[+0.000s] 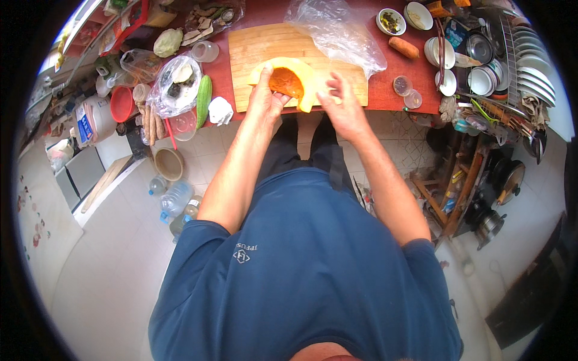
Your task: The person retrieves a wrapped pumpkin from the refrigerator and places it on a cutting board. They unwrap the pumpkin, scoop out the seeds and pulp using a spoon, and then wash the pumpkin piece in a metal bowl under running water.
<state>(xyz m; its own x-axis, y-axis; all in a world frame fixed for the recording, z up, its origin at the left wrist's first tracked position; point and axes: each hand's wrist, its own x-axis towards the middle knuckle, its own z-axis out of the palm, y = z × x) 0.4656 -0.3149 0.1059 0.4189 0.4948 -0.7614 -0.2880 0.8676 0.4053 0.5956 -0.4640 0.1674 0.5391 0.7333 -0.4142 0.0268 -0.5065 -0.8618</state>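
Above the front part of a wooden cutting board (257, 43), my left hand (266, 97) grips a curved piece of yellow-orange pumpkin (303, 70). Its hollow side, with deep orange flesh, faces me. My left thumb lies over the rim and the fingers support it from below. Just right of the pumpkin is my right hand (345, 108), slightly blurred, its thumb and fingers spread. A small pale spot shows by those fingers; what it is cannot be made out. A clear plastic bag (343, 36) lies crumpled across the board's back right.
On the red tabletop (406, 101), a ridged green gourd (204, 100) and crumpled white paper (221, 111) lie left of the board. To its right are a carrot (403, 47), small bowls (391, 21) and a rack of plates (535, 76). Plastic bottles (176, 198) stand on the floor.
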